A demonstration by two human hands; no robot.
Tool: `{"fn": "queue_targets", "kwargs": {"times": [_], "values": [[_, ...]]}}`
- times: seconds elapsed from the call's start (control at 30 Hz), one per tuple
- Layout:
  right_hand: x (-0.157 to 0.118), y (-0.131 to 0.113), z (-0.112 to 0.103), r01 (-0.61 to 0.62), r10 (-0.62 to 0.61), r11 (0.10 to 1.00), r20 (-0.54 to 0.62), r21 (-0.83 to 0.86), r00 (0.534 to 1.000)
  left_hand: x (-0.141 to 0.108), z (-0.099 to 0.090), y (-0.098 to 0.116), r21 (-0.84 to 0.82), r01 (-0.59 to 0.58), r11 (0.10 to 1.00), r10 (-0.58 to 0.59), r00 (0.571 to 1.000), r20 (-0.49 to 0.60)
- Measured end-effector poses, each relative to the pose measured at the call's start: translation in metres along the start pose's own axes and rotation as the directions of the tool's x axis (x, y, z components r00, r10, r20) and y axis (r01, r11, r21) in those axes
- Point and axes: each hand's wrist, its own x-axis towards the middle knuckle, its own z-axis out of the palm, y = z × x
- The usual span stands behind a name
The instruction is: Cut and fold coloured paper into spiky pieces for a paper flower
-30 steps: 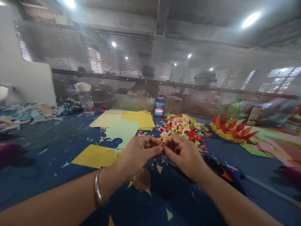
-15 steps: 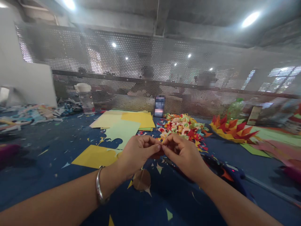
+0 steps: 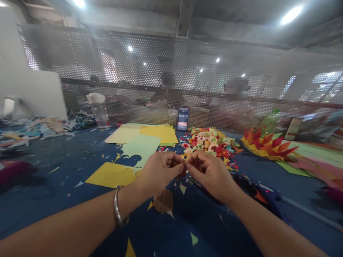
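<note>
My left hand [image 3: 162,173] and my right hand [image 3: 207,173] meet over the middle of the dark blue table. The thumb and fingers of each are pinched, tips close together; whatever lies between them is too small and hidden to make out. Behind my fingers spreads a pile of small folded paper pieces [image 3: 211,141] in red, cream, yellow and green. A round brown disc [image 3: 163,201] lies below my left hand. Beside my right forearm rests a blue glue gun [image 3: 270,196] with a small red light and a clear stick at its back.
Yellow sheets [image 3: 160,134], a cut pale green sheet [image 3: 143,146] and another yellow sheet [image 3: 108,175] lie left of centre. A phone [image 3: 183,118] stands against the perforated screen [image 3: 144,92]. An orange-red pointed paper piece [image 3: 268,146], a green bottle [image 3: 272,121] and a lidded cup [image 3: 99,110] stand around.
The view has shifted slightly, so things on the table sit a little further right and higher. Both hands stay pinched together, their fingertips nearly unchanged.
</note>
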Motion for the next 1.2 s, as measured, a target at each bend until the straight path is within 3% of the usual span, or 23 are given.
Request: {"fn": "queue_targets", "kwargs": {"times": [0.27, 0.9, 1.03, 1.2], "values": [[0.000, 0.001, -0.002, -0.031, 0.026, 0.989, 0.040, 0.143, 0.999, -0.001, -0.005, -0.002, -0.028, -0.011, 1.000, 0.014, 0.991, 0.133], [0.003, -0.001, -0.004, -0.100, 0.068, 0.958, 0.125, 0.270, 0.990, -0.001, -0.012, 0.003, 0.045, -0.061, 0.997, 0.049, 0.972, 0.229], [0.002, -0.001, -0.004, -0.090, 0.071, 0.958, 0.077, 0.273, 0.994, -0.001, -0.009, 0.002, -0.084, 0.006, 0.996, 0.011, 0.980, 0.199], [0.000, -0.002, -0.004, 0.005, -0.002, 0.993, -0.031, 0.122, 1.000, -0.002, -0.005, 0.004, -0.326, 0.091, 0.941, -0.044, 0.988, 0.148]]}}
